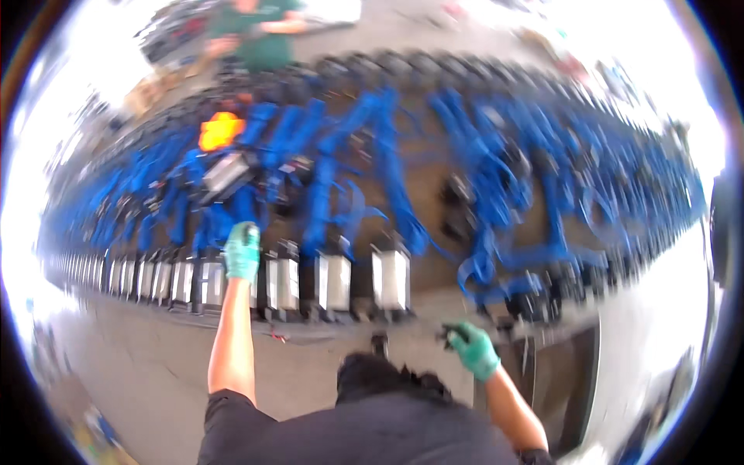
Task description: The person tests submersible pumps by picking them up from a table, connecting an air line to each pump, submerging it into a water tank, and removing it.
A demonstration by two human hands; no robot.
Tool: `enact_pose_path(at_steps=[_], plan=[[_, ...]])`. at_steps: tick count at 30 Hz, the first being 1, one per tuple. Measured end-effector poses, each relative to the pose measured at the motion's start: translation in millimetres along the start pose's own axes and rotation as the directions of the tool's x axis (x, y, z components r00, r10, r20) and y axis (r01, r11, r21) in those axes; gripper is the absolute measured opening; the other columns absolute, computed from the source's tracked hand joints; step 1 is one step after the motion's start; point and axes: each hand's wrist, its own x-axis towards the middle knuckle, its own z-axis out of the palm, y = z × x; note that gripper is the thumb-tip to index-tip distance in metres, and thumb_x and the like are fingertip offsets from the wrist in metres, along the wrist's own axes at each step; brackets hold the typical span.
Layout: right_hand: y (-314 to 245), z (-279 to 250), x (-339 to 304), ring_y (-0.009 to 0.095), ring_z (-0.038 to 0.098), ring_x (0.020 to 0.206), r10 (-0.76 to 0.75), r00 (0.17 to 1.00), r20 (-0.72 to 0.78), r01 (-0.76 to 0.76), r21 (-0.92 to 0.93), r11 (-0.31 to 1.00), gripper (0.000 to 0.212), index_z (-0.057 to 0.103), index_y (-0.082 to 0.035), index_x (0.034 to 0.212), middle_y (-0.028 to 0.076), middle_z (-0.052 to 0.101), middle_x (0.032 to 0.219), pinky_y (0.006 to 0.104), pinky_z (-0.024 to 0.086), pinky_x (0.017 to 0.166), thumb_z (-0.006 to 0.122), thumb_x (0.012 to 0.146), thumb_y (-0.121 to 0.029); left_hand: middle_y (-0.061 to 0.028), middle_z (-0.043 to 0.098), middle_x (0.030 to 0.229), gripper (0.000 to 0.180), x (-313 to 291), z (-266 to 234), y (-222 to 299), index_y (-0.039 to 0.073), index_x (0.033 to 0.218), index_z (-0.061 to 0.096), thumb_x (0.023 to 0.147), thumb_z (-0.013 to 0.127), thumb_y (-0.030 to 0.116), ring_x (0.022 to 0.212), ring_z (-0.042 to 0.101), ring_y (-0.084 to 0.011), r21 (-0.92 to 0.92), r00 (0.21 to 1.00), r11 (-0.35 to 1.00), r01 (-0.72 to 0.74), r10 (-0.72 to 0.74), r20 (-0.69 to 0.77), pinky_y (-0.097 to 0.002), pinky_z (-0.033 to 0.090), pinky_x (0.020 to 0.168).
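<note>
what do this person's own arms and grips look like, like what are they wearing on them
The left grip wears a light green glove, black toward the fingers; the right grip wears a matching one. Short, near-black sleeves leave both forearms bare. Blur hides the gloves' material and any markings.

**Black boxes with pale silver rectangular faces [334, 283] line the near edge**

They sit side by side with gaps between, silver faces visible, finer detail lost to blur. Beyond them, flat blue straps [397, 182] lie across the brown counter [430, 209], some in long strips, others loosely looped.
</note>
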Motion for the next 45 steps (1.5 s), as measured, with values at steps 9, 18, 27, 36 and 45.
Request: enact_pose_path(at_steps=[9,18,27,36,45], plan=[[121.5,-36.2,-209.9,0.014,0.069,0.079,0.345,0.775,-0.529,-0.243,0.254,0.936,0.028,0.065,0.001,0.124,0.012,0.074,0.099,0.0269,0.055,0.073,0.058,0.098,-0.007,-0.0145,0.071,0.079,0.028,-191.3,104.9,354.1,0.001,0.095,0.075,0.100,0.062,0.025,0.070,0.063,-0.0140,-0.459,0.536,0.873,-0.164,0.469,0.702,-0.0288,0.049,0.066],[194.2,-22.0,-334.9,0.011,0.065,0.070,0.425,0.621,-0.659,-0.201,0.390,0.899,0.027,0.065,-0.001,0.123,0.007,0.072,0.094,0.0259,0.052,0.059,0.058,0.099,-0.009,-0.0107,0.070,0.098,0.053,-238.1,234.9,429.3,0.001,0.101,0.067,0.104,0.049,0.051,0.107,0.061,-0.0177,-0.814,0.612,0.480,0.327,0.548,0.570,-0.0323,0.047,0.094],[176.4,-13.4,-303.7,0.016,0.069,0.080,0.335,0.666,-0.666,-0.010,0.441,0.898,0.029,0.060,0.001,0.129,0.010,0.071,0.102,0.0285,0.056,0.073,0.055,0.101,-0.008,0.0000,0.049,0.058,0.053,-342.4,104.9,458.0,0.007,0.068,0.054,0.107,0.049,0.043,0.067,0.052,-0.0138,-0.789,0.507,0.541,0.291,0.613,0.607,-0.0351,0.046,0.082],[147.8,-9.0,-343.0,0.025,0.069,0.092,0.371,0.652,-0.661,0.321,0.684,0.654,0.066,0.042,-0.003,0.147,0.014,0.065,0.116,0.0359,0.060,0.072,0.053,0.082,-0.005,0.0011,0.048,0.059,0.053,-433.5,54.3,480.7,0.005,0.069,0.057,0.107,0.051,0.042,0.065,0.053,-0.0141,-0.658,0.181,0.568,0.495,0.673,0.717,-0.0351,0.049,0.088],[158.3,-11.5,-411.7,0.017,0.063,0.066,0.481,0.441,-0.758,0.166,0.595,0.786,0.058,0.049,-0.001,0.141,0.014,0.066,0.096,0.0296,0.055,0.056,0.035,0.085,0.004,-0.0134,0.064,0.083,0.021,-448.8,70.4,451.4,0.001,0.089,0.062,0.103,0.056,0.016,0.080,0.063,-0.0290,-0.813,-0.176,0.494,0.307,0.870,0.461,-0.0401,0.049,0.074]])
